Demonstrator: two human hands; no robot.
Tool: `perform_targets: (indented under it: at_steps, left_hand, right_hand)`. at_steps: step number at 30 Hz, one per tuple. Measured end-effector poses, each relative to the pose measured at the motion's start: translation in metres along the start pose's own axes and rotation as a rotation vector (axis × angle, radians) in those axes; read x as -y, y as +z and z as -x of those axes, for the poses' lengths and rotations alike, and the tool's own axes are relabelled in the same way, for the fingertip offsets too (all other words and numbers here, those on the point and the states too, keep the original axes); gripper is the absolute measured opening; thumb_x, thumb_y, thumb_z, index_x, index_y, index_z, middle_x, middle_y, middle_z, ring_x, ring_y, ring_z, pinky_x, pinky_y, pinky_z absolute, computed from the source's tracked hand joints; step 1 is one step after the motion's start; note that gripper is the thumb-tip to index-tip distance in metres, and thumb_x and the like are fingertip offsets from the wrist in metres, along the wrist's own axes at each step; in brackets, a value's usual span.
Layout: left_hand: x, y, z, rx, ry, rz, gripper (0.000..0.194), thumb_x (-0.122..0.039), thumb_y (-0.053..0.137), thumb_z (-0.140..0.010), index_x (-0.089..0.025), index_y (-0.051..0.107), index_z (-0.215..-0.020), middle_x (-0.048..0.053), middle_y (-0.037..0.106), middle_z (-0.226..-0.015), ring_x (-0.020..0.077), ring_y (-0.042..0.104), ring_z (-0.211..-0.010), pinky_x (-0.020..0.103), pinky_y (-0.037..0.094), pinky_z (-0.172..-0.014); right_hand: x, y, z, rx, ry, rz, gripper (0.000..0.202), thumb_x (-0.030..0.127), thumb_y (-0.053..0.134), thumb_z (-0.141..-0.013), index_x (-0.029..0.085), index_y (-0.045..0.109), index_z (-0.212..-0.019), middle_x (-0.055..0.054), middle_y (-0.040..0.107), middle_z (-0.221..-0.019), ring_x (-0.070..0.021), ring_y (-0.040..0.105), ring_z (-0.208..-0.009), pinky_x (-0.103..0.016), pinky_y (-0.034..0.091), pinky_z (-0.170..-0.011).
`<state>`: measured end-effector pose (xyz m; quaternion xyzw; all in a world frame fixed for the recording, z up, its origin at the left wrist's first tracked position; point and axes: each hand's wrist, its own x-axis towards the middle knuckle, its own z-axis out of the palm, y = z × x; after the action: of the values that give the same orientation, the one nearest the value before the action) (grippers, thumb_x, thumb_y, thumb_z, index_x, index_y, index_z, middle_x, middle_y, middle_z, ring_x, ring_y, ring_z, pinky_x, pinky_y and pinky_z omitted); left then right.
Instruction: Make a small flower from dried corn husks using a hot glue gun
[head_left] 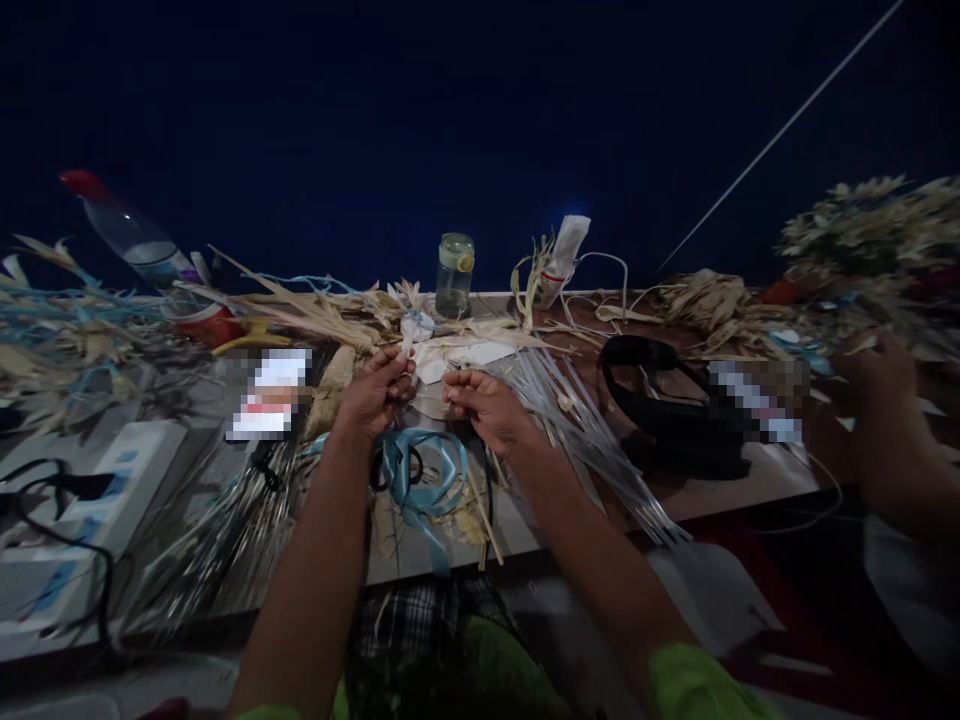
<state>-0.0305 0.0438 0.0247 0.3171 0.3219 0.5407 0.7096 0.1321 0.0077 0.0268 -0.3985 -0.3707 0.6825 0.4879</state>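
My left hand (379, 390) is closed in a pinch over the middle of the table, and a small pale piece, perhaps dried husk, shows at its fingertips. Facing it, my right hand (486, 405) has its thumb and fingers pressed together; whatever lies between them is too small to make out. Just beyond both hands is a white sheet (480, 353) with pale husk strips on it. A coil of light blue ribbon (425, 475) lies between my forearms. Thin clear plastic sticks (592, 440) fan out to the right of my right hand.
A lidded bottle (454, 280) stands at the back. Metal wires (232, 540), a phone (271, 395) and a white power strip (112, 510) lie left. Black headphones (667, 420) and husk bundles (705, 305) are right. Another person's hand (881, 390) is at far right.
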Motion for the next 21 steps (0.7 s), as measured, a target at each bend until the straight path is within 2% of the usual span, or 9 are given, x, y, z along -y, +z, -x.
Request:
perform_targets:
  at_steps: [9,21]
  left_hand:
    - [0.006,0.004,0.001,0.038,-0.023,-0.121,0.024,-0.023,0.068,-0.064,-0.015,0.05,-0.079,-0.003,0.055,-0.064,-0.0012,0.032,-0.035,0.014,0.026,-0.038]
    - [0.009,0.011,0.004,0.05,-0.079,-0.188,0.03,-0.026,0.071,-0.061,-0.014,0.051,-0.08,-0.003,0.055,-0.061,-0.0013,0.033,-0.034,0.014,0.027,-0.039]
  right_hand:
    - [0.007,0.004,-0.003,-0.11,-0.166,0.27,0.033,0.023,0.057,-0.064,0.016,0.045,-0.095,0.005,0.059,-0.059,-0.0058,0.042,-0.046,-0.02,0.034,-0.048]
    - [0.002,0.001,-0.013,-0.194,-0.309,0.565,0.037,0.027,0.049,-0.072,0.017,0.042,-0.106,0.006,0.057,-0.059,-0.0068,0.041,-0.045,-0.02,0.034,-0.047]
